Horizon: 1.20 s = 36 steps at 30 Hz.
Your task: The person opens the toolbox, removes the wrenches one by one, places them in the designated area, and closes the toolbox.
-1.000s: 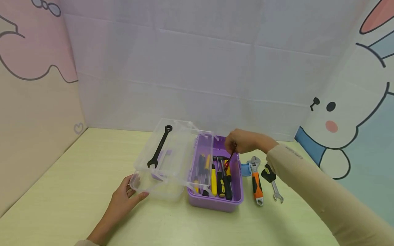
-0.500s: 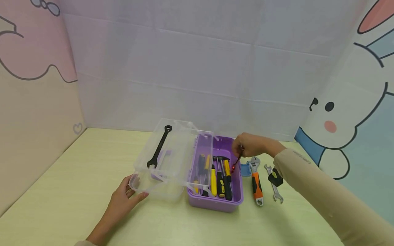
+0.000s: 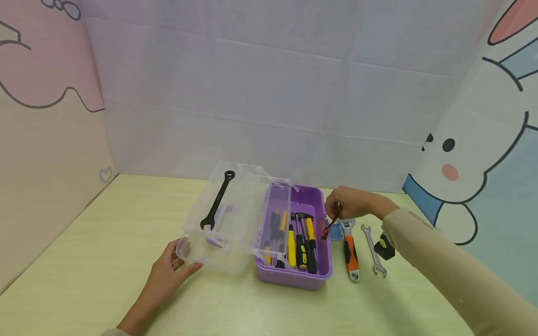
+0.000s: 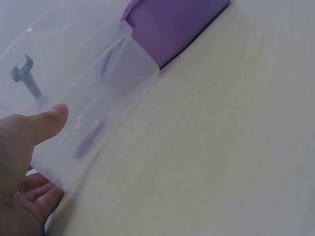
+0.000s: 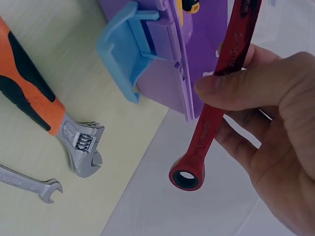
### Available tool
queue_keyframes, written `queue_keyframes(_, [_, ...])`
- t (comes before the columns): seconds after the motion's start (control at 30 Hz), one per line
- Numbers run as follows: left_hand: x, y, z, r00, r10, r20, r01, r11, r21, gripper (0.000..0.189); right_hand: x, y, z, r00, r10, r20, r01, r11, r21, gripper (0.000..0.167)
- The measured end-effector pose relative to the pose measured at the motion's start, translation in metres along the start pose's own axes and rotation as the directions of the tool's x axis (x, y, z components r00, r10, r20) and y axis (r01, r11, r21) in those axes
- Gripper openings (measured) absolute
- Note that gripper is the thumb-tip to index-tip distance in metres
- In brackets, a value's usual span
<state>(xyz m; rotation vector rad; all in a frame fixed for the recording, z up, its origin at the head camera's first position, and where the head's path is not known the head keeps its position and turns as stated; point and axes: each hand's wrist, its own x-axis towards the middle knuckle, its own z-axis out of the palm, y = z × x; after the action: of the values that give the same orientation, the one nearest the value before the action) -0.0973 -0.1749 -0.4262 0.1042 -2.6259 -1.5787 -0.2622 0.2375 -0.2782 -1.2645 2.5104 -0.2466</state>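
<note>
A red ring-ended wrench (image 5: 209, 123) is gripped by my right hand (image 3: 346, 200), thumb across its shank. It slants down over the right wall of the purple toolbox (image 3: 292, 278), its lower end near the wall in the head view. My left hand (image 3: 168, 275) holds the near left corner of the clear lid (image 3: 248, 196), which is swung open to the left. In the left wrist view the thumb lies on the lid's outer side, with the fingers round the edge. A black combination wrench (image 3: 218, 200) lies on the lid. Inside the box are a hammer (image 3: 308, 247) and a yellow-black screwdriver (image 3: 300, 252).
Right of the box lie an orange-handled adjustable wrench (image 3: 351, 252) and a silver open-end wrench (image 3: 374, 252). A blue latch (image 5: 130, 49) sticks out from the box's right side. A cloth wall (image 3: 269, 93) stands behind the table (image 3: 105, 242).
My right hand has moved rightward and slightly nearer, carrying the red wrench from above the tools to the box's right wall. The left hand and lid have stayed put.
</note>
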Motion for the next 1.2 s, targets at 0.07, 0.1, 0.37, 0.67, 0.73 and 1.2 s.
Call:
queue_keyframes(0.07, [0.0,0.0,0.0,1.0,-0.007,0.005,0.007,1.0,0.0,0.077,-0.002,0.001,0.001,1.0,0.001,0.0,-0.001,1.0,0.002,0.033])
queue_keyframes(0.1, [0.0,0.0,-0.001,1.0,-0.012,0.008,0.012,1.0,0.0,0.077,-0.003,0.002,0.002,1.0,0.003,0.002,-0.003,1.0,0.006,0.032])
queue_keyframes(0.37, [-0.001,-0.001,-0.002,1.0,-0.004,0.01,0.004,1.0,0.008,0.077,-0.012,0.011,0.009,0.999,0.02,0.033,-0.021,0.999,0.046,0.031])
queue_keyframes(0.67, [-0.002,-0.001,-0.001,1.0,0.016,-0.002,-0.016,1.0,0.003,0.075,-0.025,0.02,0.016,0.995,0.068,0.07,-0.076,0.99,0.12,0.03])
queue_keyframes(0.73, [-0.001,-0.001,-0.001,1.0,0.017,-0.003,-0.017,1.0,0.005,0.075,-0.029,0.022,0.017,0.994,0.079,0.074,-0.089,0.986,0.144,0.029])
queue_keyframes(1.2, [0.001,-0.001,0.0,1.0,0.022,0.0,-0.022,1.0,0.008,0.076,-0.047,0.037,0.025,0.988,0.131,0.087,-0.149,0.955,0.257,0.022])
